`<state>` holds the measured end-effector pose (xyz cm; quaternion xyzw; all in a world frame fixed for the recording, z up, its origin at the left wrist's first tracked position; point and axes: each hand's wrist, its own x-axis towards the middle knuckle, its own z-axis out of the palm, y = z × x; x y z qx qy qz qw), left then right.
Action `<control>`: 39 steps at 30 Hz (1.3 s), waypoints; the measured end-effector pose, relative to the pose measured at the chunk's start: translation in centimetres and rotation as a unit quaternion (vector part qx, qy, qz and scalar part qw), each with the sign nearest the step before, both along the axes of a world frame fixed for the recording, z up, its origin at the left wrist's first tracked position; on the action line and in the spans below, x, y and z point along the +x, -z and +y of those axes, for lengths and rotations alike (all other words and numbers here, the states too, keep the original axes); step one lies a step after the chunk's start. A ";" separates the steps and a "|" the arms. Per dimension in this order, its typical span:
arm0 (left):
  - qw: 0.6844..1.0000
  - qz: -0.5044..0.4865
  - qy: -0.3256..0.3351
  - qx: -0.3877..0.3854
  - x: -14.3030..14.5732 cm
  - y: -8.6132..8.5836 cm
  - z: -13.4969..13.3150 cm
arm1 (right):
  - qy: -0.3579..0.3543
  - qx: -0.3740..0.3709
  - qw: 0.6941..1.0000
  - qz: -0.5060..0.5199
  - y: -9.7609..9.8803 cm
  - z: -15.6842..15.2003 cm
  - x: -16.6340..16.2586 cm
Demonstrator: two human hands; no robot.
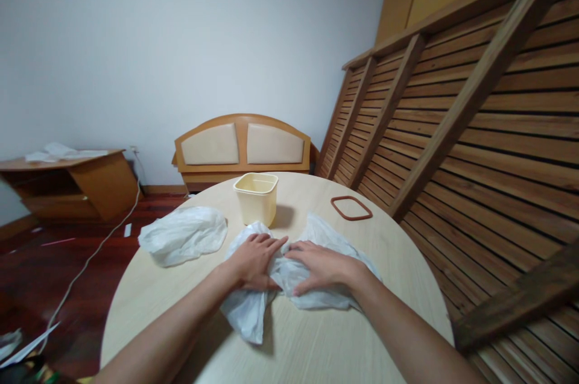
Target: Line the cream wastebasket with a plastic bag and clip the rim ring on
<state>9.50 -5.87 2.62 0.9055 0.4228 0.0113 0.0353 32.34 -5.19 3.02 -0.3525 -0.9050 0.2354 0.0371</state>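
Observation:
A crumpled white plastic bag (pixel 253 311) lies in the middle of the round pale wooden table (pixel 316 348). My left hand (pixel 253 260) lies flat on the bag's left part, fingers stretched out and pointing right. My right hand (pixel 319 266) presses flat on its right part, fingers pointing left, and the fingertips of the two hands nearly meet. Behind the hands stands an open cream plastic tub (pixel 256 197). A second white plastic bag (pixel 183 234) lies to the left of it.
A reddish-brown rubber ring (pixel 351 208) lies at the table's far right. Slatted wooden bed frames (pixel 474 131) lean along the right. A headboard (pixel 243 147) stands against the far wall, a low wooden cabinet (pixel 67 185) at left, and a white cable (pixel 90 257) crosses the dark floor.

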 end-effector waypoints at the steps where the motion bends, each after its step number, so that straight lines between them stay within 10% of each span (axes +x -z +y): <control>1: 1.000 0.006 -0.019 0.004 -0.1 -0.1 0.0 | 0.021 -0.011 1.000 0.002 0.1 0.0 0.3; 23: 0.991 0.039 -0.120 0.034 -1.7 -0.3 0.6 | 0.277 0.027 0.960 -0.038 -2.2 2.2 8.5; 30: 0.988 0.052 -0.137 0.042 -2.0 -0.1 0.6 | 0.197 -0.191 0.961 0.008 -2.4 0.8 6.8; 39: 0.988 0.049 -0.146 0.017 -2.3 -0.8 0.3 | 0.306 -0.098 0.945 -0.053 -1.9 2.4 11.5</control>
